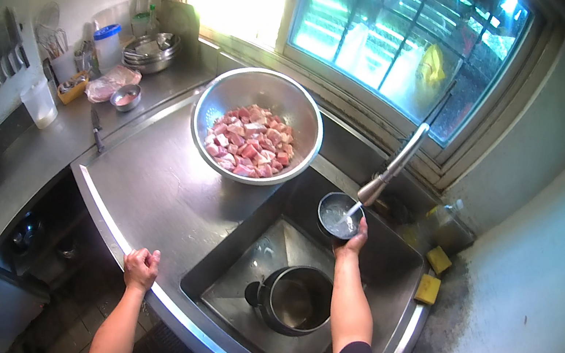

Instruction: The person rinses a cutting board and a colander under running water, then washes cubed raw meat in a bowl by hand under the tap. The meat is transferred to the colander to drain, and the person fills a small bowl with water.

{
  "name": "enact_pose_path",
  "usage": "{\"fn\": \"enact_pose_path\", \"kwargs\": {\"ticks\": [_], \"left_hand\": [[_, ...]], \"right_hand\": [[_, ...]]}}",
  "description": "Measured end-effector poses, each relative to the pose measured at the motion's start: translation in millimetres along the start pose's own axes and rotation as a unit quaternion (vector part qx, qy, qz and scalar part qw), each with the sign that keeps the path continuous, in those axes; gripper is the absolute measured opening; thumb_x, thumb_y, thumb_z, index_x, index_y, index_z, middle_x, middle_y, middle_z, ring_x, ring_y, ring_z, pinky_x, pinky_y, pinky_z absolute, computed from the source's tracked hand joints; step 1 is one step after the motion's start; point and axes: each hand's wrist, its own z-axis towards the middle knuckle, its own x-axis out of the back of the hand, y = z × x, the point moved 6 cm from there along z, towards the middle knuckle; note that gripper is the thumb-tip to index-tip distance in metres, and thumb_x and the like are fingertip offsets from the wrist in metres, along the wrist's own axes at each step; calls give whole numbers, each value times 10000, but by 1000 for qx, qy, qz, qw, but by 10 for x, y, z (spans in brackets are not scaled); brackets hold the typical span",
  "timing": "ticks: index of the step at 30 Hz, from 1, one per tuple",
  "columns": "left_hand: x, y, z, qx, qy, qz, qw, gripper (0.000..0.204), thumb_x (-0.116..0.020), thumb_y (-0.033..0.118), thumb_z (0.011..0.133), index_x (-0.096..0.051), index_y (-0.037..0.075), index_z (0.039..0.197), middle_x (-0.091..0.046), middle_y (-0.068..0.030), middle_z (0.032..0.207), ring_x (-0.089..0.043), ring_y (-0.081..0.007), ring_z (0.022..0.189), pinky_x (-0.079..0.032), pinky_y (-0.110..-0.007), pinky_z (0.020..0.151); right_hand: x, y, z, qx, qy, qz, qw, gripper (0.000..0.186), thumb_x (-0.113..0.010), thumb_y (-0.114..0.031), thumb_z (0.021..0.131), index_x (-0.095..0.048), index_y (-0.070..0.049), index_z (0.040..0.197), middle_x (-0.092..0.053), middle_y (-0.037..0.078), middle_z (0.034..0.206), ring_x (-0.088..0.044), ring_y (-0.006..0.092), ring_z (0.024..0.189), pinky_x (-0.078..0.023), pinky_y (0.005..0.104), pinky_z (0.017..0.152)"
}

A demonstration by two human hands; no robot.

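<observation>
My right hand (352,242) grips a small dark-rimmed bowl (325,228) from below, over the sink (382,296). Water runs into it from the faucet (374,188), and the liquid inside looks clear and stirred up. Down in the basin stands a dark pot (266,299) with a side handle and a little liquid at its bottom. At the counter's front edge, my left hand (140,269) rests closed in a loose fist, with nothing showing in it. Beyond the sink, a large steel bowl (311,118) on the drainboard holds many chunks of raw pink meat (251,143).
On the left counter lie a knife (96,132), a small metal cup (125,97), a bag of meat (111,81), a blue-lidded container (107,45) and stacked metal bowls (150,56). Yellow sponges (428,289) sit at the sink's right rim. Knives (11,48) hang on the left wall.
</observation>
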Motion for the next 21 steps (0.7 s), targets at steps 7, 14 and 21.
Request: {"fn": "enact_pose_path", "kwargs": {"ticks": [7,14,21], "left_hand": [[-44,-16,-31,2,-7,-5,1000,459,-541,399,908,-488,63,601,-524,-104,611,-528,-297,687,-380,-420,745],[-69,16,-28,-11,-4,-12,1000,457,-536,379,913,-469,47,607,-502,-100,609,-497,-288,679,-375,-403,736],[-74,10,-14,-13,-5,-10,1000,450,-540,380,908,-479,47,612,-500,-97,609,-495,-282,680,-371,-399,731]], "right_hand": [[60,61,65,-1,14,0,1000,508,-501,-439,890,-548,-69,1234,-607,137,1195,-574,327,1096,-431,480,992],[84,17,31,11,32,-15,999,480,-519,-466,881,-571,-94,1181,-622,110,1157,-584,307,1064,-452,477,948],[128,37,50,9,49,-14,999,478,-488,-484,900,-575,-100,1170,-620,103,1157,-583,300,1061,-454,483,931]]}}
